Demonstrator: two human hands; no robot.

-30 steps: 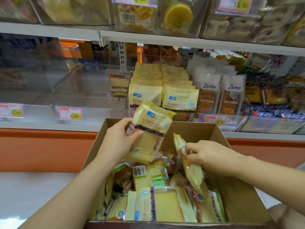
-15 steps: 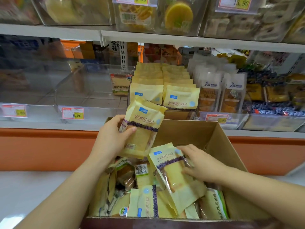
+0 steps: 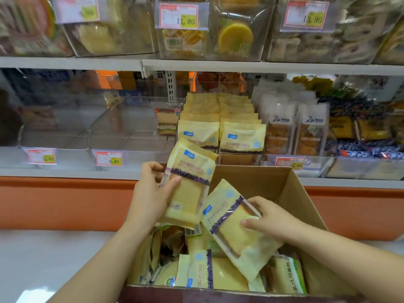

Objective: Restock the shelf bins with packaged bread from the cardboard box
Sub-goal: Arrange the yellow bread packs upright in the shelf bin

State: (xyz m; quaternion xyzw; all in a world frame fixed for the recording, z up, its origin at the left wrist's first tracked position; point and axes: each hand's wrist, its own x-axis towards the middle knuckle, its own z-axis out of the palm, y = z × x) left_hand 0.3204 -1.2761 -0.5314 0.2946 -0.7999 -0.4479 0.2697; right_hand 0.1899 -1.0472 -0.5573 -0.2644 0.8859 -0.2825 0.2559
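An open cardboard box point(image 3: 290, 193) stands in front of the shelf with several bread packs lying in it. My left hand point(image 3: 150, 193) grips a yellow bread pack with a purple band point(image 3: 189, 184), held upright above the box's far left corner. My right hand point(image 3: 269, 219) holds a second yellow pack point(image 3: 231, 228) by its right edge, tilted over the box's middle. Straight behind the box, a clear shelf bin point(image 3: 238, 159) holds two rows of the same yellow packs point(image 3: 240, 138).
Two clear bins point(image 3: 131, 156) to the left carry price tags; one holds a single toast pack point(image 3: 167, 122). Bins of white-packed pastries point(image 3: 297, 127) and darker packs sit on the right. An upper shelf point(image 3: 196, 64) with more bins hangs above. An orange ledge runs below.
My right hand has raised the second yellow pack out of the box and turned its printed face up. My left hand has stayed beside it with its pack. The camera has tilted a little.
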